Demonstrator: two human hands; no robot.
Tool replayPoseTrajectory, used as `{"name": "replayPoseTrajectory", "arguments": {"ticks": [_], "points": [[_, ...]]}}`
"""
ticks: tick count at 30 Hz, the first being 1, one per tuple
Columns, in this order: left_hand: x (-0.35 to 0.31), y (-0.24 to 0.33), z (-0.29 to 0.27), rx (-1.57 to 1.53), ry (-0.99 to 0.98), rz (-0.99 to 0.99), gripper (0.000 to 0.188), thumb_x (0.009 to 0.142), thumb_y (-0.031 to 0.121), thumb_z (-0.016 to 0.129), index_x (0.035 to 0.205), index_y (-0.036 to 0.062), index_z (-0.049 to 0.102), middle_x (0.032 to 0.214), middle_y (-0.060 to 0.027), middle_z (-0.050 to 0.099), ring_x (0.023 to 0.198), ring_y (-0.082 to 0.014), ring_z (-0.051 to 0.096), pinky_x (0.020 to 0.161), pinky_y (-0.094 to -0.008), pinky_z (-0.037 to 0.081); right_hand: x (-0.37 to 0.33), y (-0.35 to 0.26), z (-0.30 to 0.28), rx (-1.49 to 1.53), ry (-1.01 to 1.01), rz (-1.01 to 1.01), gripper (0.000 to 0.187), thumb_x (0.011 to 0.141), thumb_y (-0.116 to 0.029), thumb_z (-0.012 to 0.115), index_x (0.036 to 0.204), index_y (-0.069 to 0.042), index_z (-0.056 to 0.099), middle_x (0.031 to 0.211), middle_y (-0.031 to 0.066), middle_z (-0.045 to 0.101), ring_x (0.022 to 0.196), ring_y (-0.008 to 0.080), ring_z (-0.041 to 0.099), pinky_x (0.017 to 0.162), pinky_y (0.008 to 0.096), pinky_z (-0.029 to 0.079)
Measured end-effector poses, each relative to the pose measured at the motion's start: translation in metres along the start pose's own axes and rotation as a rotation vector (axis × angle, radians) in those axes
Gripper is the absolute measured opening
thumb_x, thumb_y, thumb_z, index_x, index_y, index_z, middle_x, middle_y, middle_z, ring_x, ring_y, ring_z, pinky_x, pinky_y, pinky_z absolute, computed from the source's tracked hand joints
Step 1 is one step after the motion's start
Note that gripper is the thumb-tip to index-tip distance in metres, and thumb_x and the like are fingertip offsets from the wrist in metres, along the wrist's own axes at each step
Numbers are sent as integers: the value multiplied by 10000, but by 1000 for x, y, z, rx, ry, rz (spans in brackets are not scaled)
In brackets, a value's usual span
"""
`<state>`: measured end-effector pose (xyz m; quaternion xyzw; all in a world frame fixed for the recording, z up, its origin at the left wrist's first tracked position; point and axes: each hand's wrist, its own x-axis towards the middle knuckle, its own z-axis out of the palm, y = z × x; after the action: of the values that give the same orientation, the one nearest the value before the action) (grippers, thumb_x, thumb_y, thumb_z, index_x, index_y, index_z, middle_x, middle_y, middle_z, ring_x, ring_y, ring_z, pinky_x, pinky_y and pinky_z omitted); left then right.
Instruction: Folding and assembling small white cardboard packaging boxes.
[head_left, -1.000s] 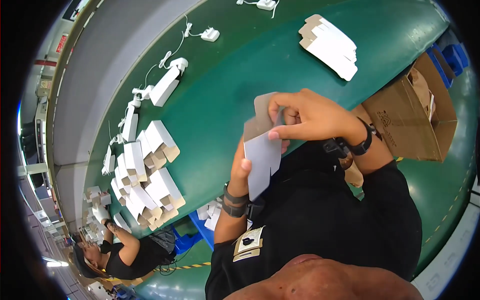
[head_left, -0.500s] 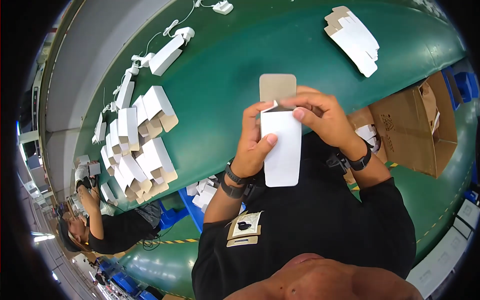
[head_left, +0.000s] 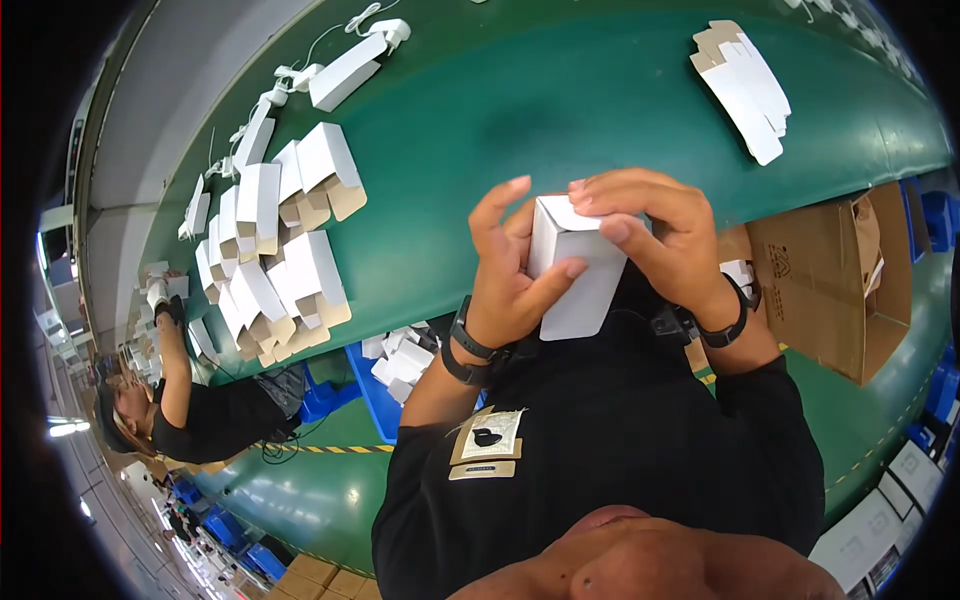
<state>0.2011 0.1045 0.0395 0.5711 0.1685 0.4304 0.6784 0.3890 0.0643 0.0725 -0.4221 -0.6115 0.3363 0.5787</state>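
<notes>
A small white cardboard box (head_left: 584, 290) is held upright-tilted in front of my chest, its end flap folded over the opening. Around its left side wraps my left hand (head_left: 515, 265), thumb on the front face and index finger raised off the box. My right hand (head_left: 655, 225) presses the flap at the top with its fingers, the thumb resting by the upper right edge. What the box contains is hidden.
Several open white boxes (head_left: 260, 205) lie stacked at the left of the green table (head_left: 470, 110), near white plug adapters (head_left: 390, 35). Flattened cartons (head_left: 745, 90) lie far right. A brown cardboard box (head_left: 815, 275) stands right; a blue bin (head_left: 372, 405) sits below the table edge. A co-worker (head_left: 200, 415) is at left.
The box's flap, standing up before, is now folded down over the opening. The box has tilted so its top and side show, and my right fingers have moved onto the flap.
</notes>
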Motion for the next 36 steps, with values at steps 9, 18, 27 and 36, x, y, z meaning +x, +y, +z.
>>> {"name": "replayPoseTrajectory", "arguments": {"ticks": [9, 18, 27, 36], "points": [[-3, -8, 2, 196, -104, 163, 783, 878, 23, 675, 1439, 86, 133, 1302, -281, 492, 1137, -300, 568, 925, -392, 483, -1, -7, -6, -55, -7, 159, 116, 842, -59, 697, 941, -13, 733, 975, 136, 706, 991, 269, 672, 870, 366, 526], [-7, -9, -3, 141, -54, 78, 564, 904, 39, 651, 1362, 48, 323, 1337, -230, 475, 1158, -262, 550, 939, -373, 482, 2, 4, -12, 77, -71, 195, 101, 844, -64, 695, 927, -23, 736, 976, 124, 704, 987, 253, 673, 859, 354, 528], [-1, -16, -7, 302, -146, 92, 463, 932, 41, 612, 1323, 57, 364, 1305, -220, 490, 1150, -244, 539, 930, -359, 477, 0, 13, -22, -5, -131, 174, 110, 859, -121, 697, 915, -33, 733, 1022, 124, 699, 1032, 265, 664, 881, 376, 522], [21, -21, -3, 222, -119, 95, 382, 962, 90, 578, 1270, 71, 353, 1312, -257, 491, 1154, -253, 537, 916, -338, 467, -2, 34, -37, 9, -77, 101, 217, 875, -179, 681, 1047, -49, 706, 1097, 128, 683, 1099, 294, 633, 948, 395, 485]]}}
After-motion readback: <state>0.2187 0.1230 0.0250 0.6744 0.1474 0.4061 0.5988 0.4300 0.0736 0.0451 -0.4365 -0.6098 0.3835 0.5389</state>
